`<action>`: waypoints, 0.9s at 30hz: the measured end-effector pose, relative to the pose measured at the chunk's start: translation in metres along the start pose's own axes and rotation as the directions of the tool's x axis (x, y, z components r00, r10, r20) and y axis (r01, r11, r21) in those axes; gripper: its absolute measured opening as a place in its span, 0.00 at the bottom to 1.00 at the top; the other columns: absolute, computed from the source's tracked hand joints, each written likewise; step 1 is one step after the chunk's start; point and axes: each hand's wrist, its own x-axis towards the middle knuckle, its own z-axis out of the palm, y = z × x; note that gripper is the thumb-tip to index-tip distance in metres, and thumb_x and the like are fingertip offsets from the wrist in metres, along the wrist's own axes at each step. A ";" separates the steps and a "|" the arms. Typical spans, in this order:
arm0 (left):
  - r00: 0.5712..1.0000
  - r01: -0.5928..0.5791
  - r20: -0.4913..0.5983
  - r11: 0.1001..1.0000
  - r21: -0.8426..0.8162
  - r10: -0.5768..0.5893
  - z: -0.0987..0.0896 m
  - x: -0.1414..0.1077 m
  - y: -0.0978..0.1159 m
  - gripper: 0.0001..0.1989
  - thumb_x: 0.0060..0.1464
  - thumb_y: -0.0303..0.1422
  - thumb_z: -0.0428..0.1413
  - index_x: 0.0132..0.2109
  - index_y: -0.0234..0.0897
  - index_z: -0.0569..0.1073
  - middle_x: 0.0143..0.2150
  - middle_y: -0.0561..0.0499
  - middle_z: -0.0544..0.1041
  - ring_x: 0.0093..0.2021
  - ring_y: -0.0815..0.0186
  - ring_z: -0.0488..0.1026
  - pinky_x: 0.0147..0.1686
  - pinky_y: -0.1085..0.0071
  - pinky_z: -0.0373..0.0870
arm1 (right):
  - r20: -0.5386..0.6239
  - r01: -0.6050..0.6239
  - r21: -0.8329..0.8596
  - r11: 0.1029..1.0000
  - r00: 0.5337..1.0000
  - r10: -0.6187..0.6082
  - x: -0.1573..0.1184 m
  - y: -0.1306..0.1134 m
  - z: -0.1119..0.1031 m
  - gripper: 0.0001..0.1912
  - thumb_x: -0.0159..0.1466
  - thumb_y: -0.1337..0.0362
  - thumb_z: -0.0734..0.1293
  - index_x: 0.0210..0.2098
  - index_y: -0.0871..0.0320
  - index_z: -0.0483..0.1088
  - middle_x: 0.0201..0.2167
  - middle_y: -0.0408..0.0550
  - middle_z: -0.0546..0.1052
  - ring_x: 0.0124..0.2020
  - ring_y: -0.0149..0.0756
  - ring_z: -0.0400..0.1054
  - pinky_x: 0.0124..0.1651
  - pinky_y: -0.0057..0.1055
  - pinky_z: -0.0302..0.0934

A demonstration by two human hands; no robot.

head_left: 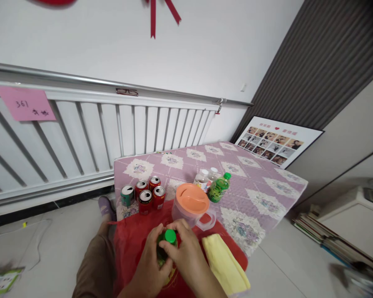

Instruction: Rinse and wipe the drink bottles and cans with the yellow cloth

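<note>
The held bottle (170, 236), green-capped, is gripped between two bare hands at the near side of the bench (234, 198). Its body is wrapped by the left hand (151, 263), with the fingers curled around the left side and the thumb laid across the front. Its upper part is pinched by the right hand (185, 247), with the thumb bent in front just below the cap and the fingers closed behind. The bottle is kept roughly upright over the red sheet (127, 238); whether its base is supported there cannot be told, as it is largely covered by the hands.

Just beyond the hands, a clear jug (189, 203) is topped by an orange lid. Its handle is turned to the right. To the left, one green can (127, 195) and four red cans (145, 201) are grouped upright, with their top openings showing dark. Beyond the jug, slightly right, a green bottle (218, 189) is stood beside two white-capped bottles (202, 177). A folded yellow cloth (225, 263) is laid to the right of the hands. The far side of the bench is flanked by a white radiator (152, 126).
</note>
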 end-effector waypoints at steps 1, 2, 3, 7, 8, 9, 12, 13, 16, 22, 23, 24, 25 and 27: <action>1.000 -0.003 -0.005 1.000 0.003 0.003 0.000 0.000 -0.001 0.31 0.50 0.25 0.52 0.62 0.36 0.56 0.60 0.38 0.68 0.59 0.55 0.68 0.56 0.53 0.69 | 0.003 -0.003 0.019 1.000 1.000 0.003 0.000 -0.001 0.000 0.10 0.53 0.73 0.69 0.34 0.57 0.69 0.36 0.45 0.72 0.41 0.38 0.67 0.46 0.33 0.61; 1.000 -0.006 -0.009 1.000 0.006 0.006 0.000 0.000 -0.002 0.31 0.50 0.25 0.52 0.62 0.36 0.56 0.59 0.38 0.68 0.59 0.55 0.68 0.56 0.54 0.70 | 0.016 -0.005 0.048 0.999 1.000 0.004 0.000 -0.001 -0.001 0.14 0.53 0.73 0.69 0.38 0.57 0.70 0.39 0.45 0.73 0.44 0.38 0.67 0.49 0.34 0.60; 1.000 -0.008 -0.010 1.000 0.008 0.008 -0.001 0.000 -0.002 0.31 0.50 0.25 0.52 0.62 0.37 0.56 0.59 0.38 0.68 0.59 0.54 0.69 0.55 0.54 0.70 | 0.036 -0.011 0.082 0.997 0.999 0.008 -0.001 -0.001 -0.003 0.19 0.53 0.74 0.69 0.43 0.56 0.70 0.43 0.46 0.72 0.47 0.38 0.66 0.52 0.34 0.59; 1.000 -0.011 0.011 1.000 0.019 0.011 -0.002 0.000 -0.004 0.30 0.53 0.28 0.53 0.62 0.37 0.55 0.59 0.37 0.68 0.59 0.54 0.69 0.54 0.55 0.71 | 0.128 0.022 0.196 0.980 0.991 -0.048 -0.003 0.006 -0.011 0.21 0.57 0.73 0.65 0.49 0.52 0.69 0.47 0.45 0.71 0.51 0.35 0.65 0.56 0.32 0.57; 1.000 -0.009 0.021 1.000 0.019 0.008 -0.003 0.000 -0.004 0.30 0.53 0.29 0.54 0.62 0.37 0.55 0.59 0.36 0.68 0.59 0.54 0.69 0.54 0.55 0.71 | 0.130 0.039 0.209 0.977 0.989 -0.067 -0.003 0.008 -0.012 0.18 0.58 0.73 0.65 0.47 0.52 0.71 0.45 0.44 0.72 0.49 0.35 0.66 0.55 0.31 0.58; 1.000 -0.008 0.028 1.000 0.018 0.008 -0.003 0.000 -0.005 0.30 0.53 0.29 0.54 0.62 0.37 0.55 0.59 0.36 0.68 0.59 0.54 0.69 0.54 0.55 0.71 | 0.116 0.051 0.215 0.975 0.990 -0.077 -0.004 0.010 -0.010 0.16 0.58 0.73 0.65 0.44 0.52 0.72 0.44 0.44 0.72 0.48 0.34 0.67 0.53 0.31 0.59; 0.999 -0.009 0.038 1.000 0.009 0.008 -0.004 0.000 -0.006 0.30 0.53 0.28 0.53 0.62 0.37 0.55 0.59 0.35 0.67 0.59 0.54 0.69 0.55 0.55 0.71 | 0.010 0.042 0.187 0.982 0.999 -0.044 -0.006 0.013 0.000 0.15 0.56 0.73 0.66 0.41 0.53 0.72 0.41 0.44 0.72 0.46 0.36 0.67 0.51 0.31 0.60; 0.999 -0.009 0.040 1.000 0.009 0.009 -0.005 0.001 -0.006 0.30 0.53 0.28 0.53 0.62 0.37 0.54 0.59 0.35 0.67 0.59 0.54 0.69 0.54 0.55 0.72 | -0.033 0.031 0.169 0.985 0.999 -0.026 -0.007 0.014 0.006 0.14 0.56 0.73 0.66 0.41 0.54 0.72 0.41 0.45 0.73 0.46 0.37 0.68 0.51 0.32 0.61; 0.999 -0.019 0.041 1.000 0.013 0.019 -0.007 0.003 -0.004 0.31 0.52 0.28 0.53 0.62 0.38 0.54 0.59 0.35 0.68 0.59 0.53 0.69 0.54 0.54 0.72 | -0.146 0.006 0.131 0.991 0.989 0.013 -0.010 0.015 0.019 0.14 0.56 0.72 0.66 0.41 0.56 0.72 0.42 0.48 0.73 0.46 0.40 0.68 0.51 0.35 0.62; 0.999 -0.024 0.029 1.000 0.003 0.024 -0.010 0.004 0.000 0.31 0.51 0.28 0.54 0.62 0.39 0.55 0.59 0.37 0.69 0.58 0.53 0.70 0.53 0.55 0.73 | -0.151 0.010 0.108 0.994 0.988 0.007 -0.014 0.015 0.020 0.19 0.55 0.72 0.67 0.47 0.54 0.70 0.46 0.49 0.73 0.50 0.42 0.67 0.54 0.38 0.62; 0.999 -0.030 0.031 1.000 -0.001 0.030 -0.010 0.004 -0.001 0.31 0.51 0.28 0.55 0.62 0.39 0.55 0.59 0.38 0.69 0.58 0.53 0.71 0.52 0.55 0.74 | -0.151 0.010 0.104 0.995 0.988 0.006 -0.015 0.015 0.019 0.21 0.54 0.72 0.67 0.48 0.54 0.69 0.46 0.49 0.73 0.51 0.42 0.67 0.55 0.38 0.62; 0.999 -0.039 0.032 0.999 -0.003 0.040 -0.011 0.004 -0.002 0.31 0.51 0.28 0.55 0.62 0.40 0.56 0.59 0.38 0.69 0.57 0.53 0.71 0.52 0.56 0.74 | -0.152 0.013 0.099 0.995 0.988 0.003 -0.016 0.015 0.018 0.22 0.54 0.73 0.67 0.48 0.54 0.69 0.47 0.49 0.73 0.51 0.42 0.67 0.55 0.38 0.62; 0.998 -0.050 0.037 0.999 -0.004 0.050 -0.011 0.004 -0.003 0.31 0.52 0.28 0.55 0.62 0.40 0.56 0.59 0.38 0.70 0.57 0.52 0.71 0.52 0.56 0.74 | -0.154 0.019 0.091 0.996 0.988 -0.005 -0.017 0.016 0.018 0.22 0.54 0.74 0.66 0.48 0.54 0.69 0.47 0.49 0.74 0.51 0.42 0.67 0.55 0.38 0.62; 0.997 -0.065 0.047 0.998 -0.004 0.065 -0.012 0.004 -0.006 0.32 0.52 0.29 0.56 0.62 0.41 0.56 0.59 0.39 0.70 0.57 0.52 0.71 0.52 0.57 0.74 | -0.157 0.042 0.071 0.997 0.987 -0.030 -0.019 0.021 0.019 0.21 0.54 0.74 0.65 0.47 0.54 0.70 0.45 0.49 0.75 0.50 0.41 0.68 0.54 0.37 0.64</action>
